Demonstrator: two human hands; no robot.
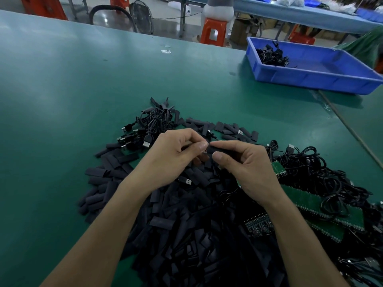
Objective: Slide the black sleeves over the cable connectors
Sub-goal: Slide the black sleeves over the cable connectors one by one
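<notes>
A big heap of flat black sleeves [186, 224] covers the green table in front of me. Above it, my right hand [246, 168] pinches one black sleeve [215, 149] between thumb and forefinger. My left hand [174, 156] pinches a small connector end [204, 152] right at the sleeve's left mouth; most of the connector is hidden by my fingers. A bundle of black USB cables [149, 125] lies behind the hands, and a larger tangle of cables [317, 175] lies to the right.
Green circuit boards [306, 201] lie under the right tangle. A blue tray [323, 79] holding a few finished cables [271, 55] stands at the back right. Bare green table [62, 90] stretches left and back. Stools and another bench stand beyond.
</notes>
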